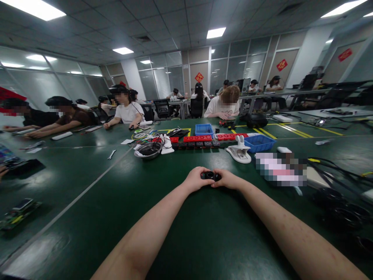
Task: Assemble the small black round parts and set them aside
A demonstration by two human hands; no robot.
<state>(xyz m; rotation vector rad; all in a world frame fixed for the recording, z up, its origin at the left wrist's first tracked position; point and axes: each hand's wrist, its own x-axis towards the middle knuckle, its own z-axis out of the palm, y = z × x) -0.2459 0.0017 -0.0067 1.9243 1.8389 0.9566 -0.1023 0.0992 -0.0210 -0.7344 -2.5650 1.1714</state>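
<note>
Near the middle of the green bench [116,217], left hand [196,179] and right hand [227,179] close around a small black part [208,175], perhaps fitting it together; any next move needs steady, fine fingertip control.

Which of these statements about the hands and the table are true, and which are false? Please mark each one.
1. Both hands, left hand and right hand, hold one small black part. True.
2. The table is red. False: it is dark green.
3. A white clamp-like tool lies beyond the hands. True.
4. The blue bin sits between the two forearms. False: it stands farther away, to the right of the hands.
</note>
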